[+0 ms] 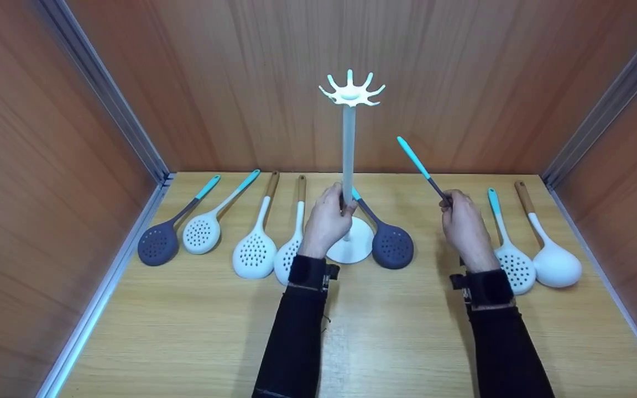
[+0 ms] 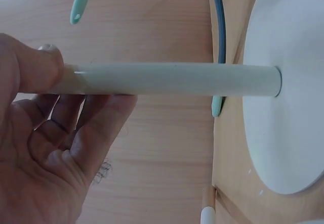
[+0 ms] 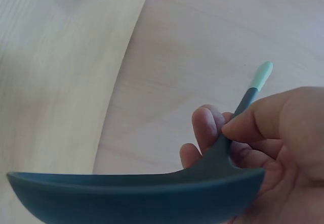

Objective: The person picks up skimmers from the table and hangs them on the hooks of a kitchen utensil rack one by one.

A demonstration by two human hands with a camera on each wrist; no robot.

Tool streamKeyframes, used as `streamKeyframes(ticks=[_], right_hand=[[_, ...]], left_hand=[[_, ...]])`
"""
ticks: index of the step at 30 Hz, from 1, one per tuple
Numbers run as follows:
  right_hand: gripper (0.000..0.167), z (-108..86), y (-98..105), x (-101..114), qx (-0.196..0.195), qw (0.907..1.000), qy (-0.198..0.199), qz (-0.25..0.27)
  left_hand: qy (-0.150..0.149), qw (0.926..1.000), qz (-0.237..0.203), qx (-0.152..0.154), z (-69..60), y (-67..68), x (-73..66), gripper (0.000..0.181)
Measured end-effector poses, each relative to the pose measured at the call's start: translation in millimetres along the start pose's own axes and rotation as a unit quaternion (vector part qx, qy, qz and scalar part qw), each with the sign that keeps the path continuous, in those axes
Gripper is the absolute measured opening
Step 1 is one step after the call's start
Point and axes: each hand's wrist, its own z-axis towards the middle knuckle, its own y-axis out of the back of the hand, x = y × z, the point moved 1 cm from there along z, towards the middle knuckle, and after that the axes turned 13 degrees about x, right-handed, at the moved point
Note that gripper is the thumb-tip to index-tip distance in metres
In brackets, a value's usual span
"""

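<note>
My left hand (image 1: 324, 224) grips the pale pole (image 1: 349, 149) of a white utensil stand, thumb on one side and fingers on the other. Curved prongs form the stand's crown (image 1: 350, 94), and its round base (image 2: 298, 133) is at the tabletop. Between thumb and fingers, my right hand (image 1: 466, 229) pinches a dark ladle (image 3: 136, 198) low on its handle, near the bowl. The ladle's turquoise handle end (image 1: 412, 156) points up and to the left. Its bowl is seen edge-on in the right wrist view, so any holes are hidden. A dark skimmer (image 1: 393, 247) lies right beside the base.
On the wooden table (image 1: 385, 331), a dark skimmer (image 1: 158, 244) and several white ones, including one (image 1: 255, 255) with a brown handle, lie to the left. At the right are a white skimmer (image 1: 516, 269) and a white ladle (image 1: 558, 266). Wood-grain panels (image 1: 230, 83) enclose the table.
</note>
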Motion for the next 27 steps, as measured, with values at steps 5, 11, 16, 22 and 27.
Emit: streamKeyframes(ticks=[5,11,16,22,27], right_hand=[[0.04,-2.3,1.7,7.1,-0.018,0.9998,0.004,-0.002],[0.041,-5.1,1.0,12.4,-0.032,0.9991,-0.001,-0.026],[0.041,-7.1,0.2,14.5,-0.045,0.9989,0.01,-0.014],[0.04,-8.9,2.4,17.6,-0.055,0.9977,0.038,0.01],[0.04,-8.9,4.4,19.3,-0.055,0.997,0.048,0.025]], left_hand=[[-0.007,0.999,-0.006,0.043,-2.4,6.9,-1.8,0.015],[-0.011,0.9965,-0.02,0.08,-4.0,11.1,0.5,0.02],[-0.007,0.9957,-0.026,0.089,-3.7,10.6,2.3,0.017],[-0.025,0.9951,-0.001,0.096,-4.8,11.0,-0.9,0.016],[-0.027,0.9936,-0.009,0.11,-5.8,11.7,-0.5,0.017]])
